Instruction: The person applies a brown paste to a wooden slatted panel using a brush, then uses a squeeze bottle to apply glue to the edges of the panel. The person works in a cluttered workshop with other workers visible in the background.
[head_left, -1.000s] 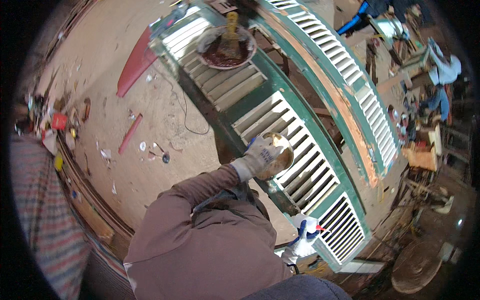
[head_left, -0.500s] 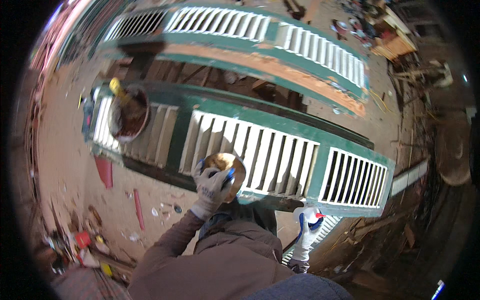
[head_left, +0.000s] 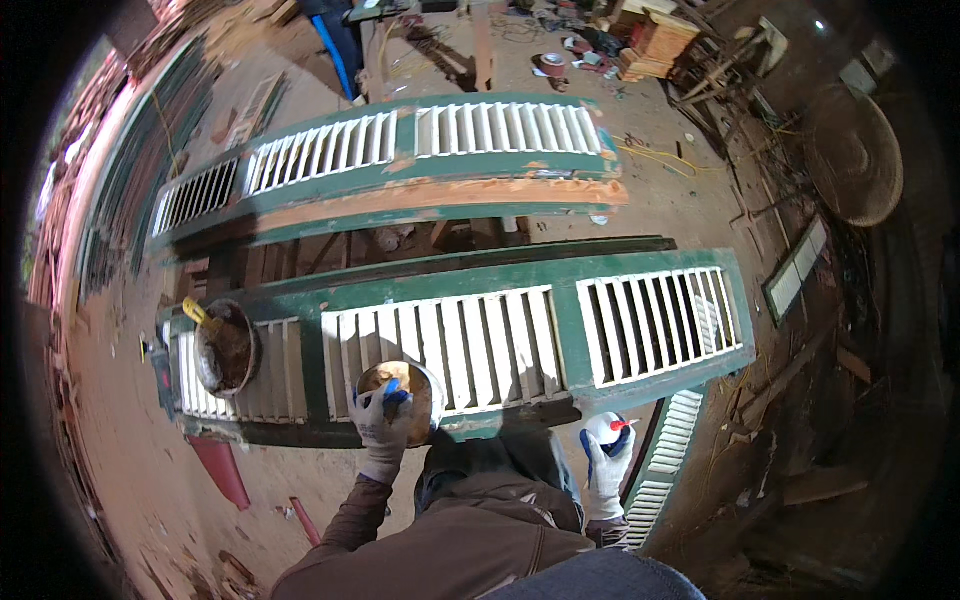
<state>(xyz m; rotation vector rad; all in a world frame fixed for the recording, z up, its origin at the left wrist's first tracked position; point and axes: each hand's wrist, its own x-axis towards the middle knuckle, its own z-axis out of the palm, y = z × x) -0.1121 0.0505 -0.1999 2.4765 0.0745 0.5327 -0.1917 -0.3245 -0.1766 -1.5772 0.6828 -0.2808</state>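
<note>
My left hand (head_left: 382, 432), in a white and blue glove, grips the near left rim of a round metal bowl (head_left: 428, 400). Brown stuff lies inside the bowl, which is over the near edge of a green louvered shutter panel (head_left: 445, 283). My right hand (head_left: 607, 468), gloved alike, is closed around a white squeeze bottle (head_left: 601, 428) with a red tip, just off the panel's near edge. Toward the panel's left end stands a tub (head_left: 226, 368) of brown material, with a yellow-handled tool (head_left: 200, 315) leaning in it.
Beyond the near panel lies a second green shutter panel (head_left: 400, 172) with white slats and a bare wood strip. Another louvered panel (head_left: 660, 470) sits below on my right. Stacked long boards (head_left: 150, 150) line the left; wooden crates (head_left: 665, 38) and a wide-brimmed hat (head_left: 855, 155) are at the right.
My view has turned and tilted up, so more of the far floor shows. Both hands keep hold of the bowl and the squeeze bottle.
</note>
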